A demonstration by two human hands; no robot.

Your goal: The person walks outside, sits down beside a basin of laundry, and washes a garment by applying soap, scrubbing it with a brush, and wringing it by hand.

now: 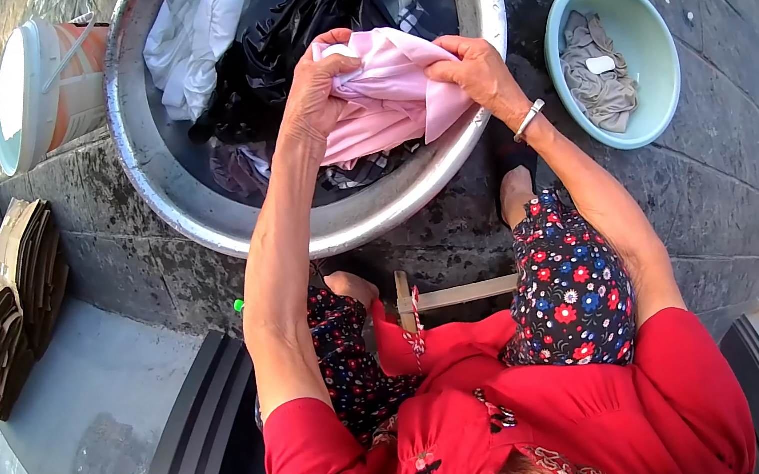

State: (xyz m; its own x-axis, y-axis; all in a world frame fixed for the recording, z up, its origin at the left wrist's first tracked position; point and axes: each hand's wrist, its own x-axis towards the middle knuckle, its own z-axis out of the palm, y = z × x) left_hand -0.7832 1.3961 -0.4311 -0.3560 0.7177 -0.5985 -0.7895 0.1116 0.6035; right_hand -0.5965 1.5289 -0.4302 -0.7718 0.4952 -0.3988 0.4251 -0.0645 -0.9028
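Both of my hands are over a large metal basin [150, 191], gripping a pink cloth garment [390, 93]. My left hand [320, 90] is closed on its left side, with something small and white showing by the thumb. The opposite edge is pinched between the thumb and fingers of my right hand [478, 77], close to the basin's right rim. Below the cloth, black laundry [294, 39] lies in dark water. White fabric [198, 41] sits at the basin's left, and a checked cloth [373, 169] shows under the pink one.
To the right, a pale green plastic basin [657, 56] holds a grey cloth [600, 91] with a white bar [601, 65] on it. A paint-type bucket [58, 85] stands at upper left. Folded cardboard [23, 259] leans at the left. Dark wet paving [717, 137] surrounds the basins.
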